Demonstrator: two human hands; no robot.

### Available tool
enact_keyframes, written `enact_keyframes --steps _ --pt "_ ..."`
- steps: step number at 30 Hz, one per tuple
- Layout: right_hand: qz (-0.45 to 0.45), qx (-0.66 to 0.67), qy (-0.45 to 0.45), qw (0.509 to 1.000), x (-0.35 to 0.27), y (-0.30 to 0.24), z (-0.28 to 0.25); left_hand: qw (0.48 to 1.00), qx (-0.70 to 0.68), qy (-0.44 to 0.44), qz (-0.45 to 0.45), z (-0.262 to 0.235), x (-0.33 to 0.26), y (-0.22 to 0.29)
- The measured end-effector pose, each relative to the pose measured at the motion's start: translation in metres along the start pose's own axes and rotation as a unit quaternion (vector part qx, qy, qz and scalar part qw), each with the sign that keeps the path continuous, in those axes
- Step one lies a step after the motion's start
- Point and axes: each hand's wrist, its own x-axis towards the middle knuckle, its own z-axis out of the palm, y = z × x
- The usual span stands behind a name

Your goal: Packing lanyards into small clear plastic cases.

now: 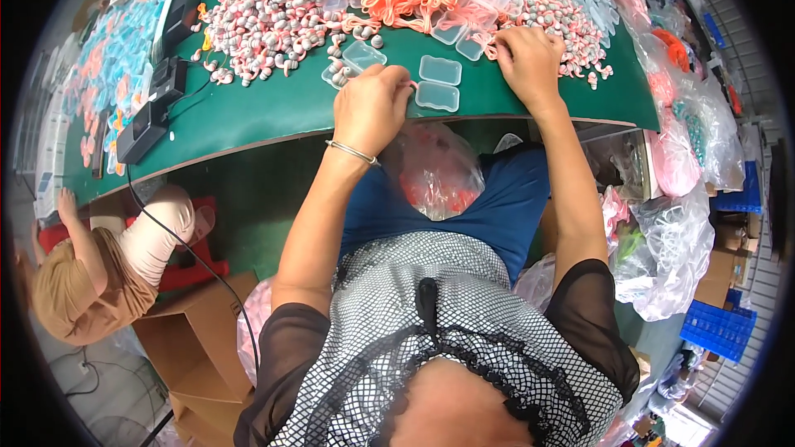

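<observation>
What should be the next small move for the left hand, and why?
Probably the left hand should carry the small pink piece in its fingertips over to the nearest clear case and put it in. That case lies shut or empty right beside the fingers on the green mat, while the right hand is already picking in the earplug pile.

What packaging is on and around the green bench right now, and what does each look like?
Small clear plastic cases: rounded rectangles, between the hands.
Clear bag: on the lap, red-pink contents.
Clear bags: heaped right.
Brown cardboard box: floor, lower left.
Blue crates: far right.
</observation>
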Motion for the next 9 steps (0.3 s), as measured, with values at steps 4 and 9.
enact_keyframes --steps 4,9 --pt "0.093 0.08 0.012 0.992 -0.004 -0.002 -0.009 0.991 -0.132 0.017 0.001 0.005 0.0 0.006" --pt "0.233 0.332 -0.039 0.914 -0.014 -0.037 -0.022 0.988 -0.144 -0.06 -0.007 0.007 0.003 0.008"
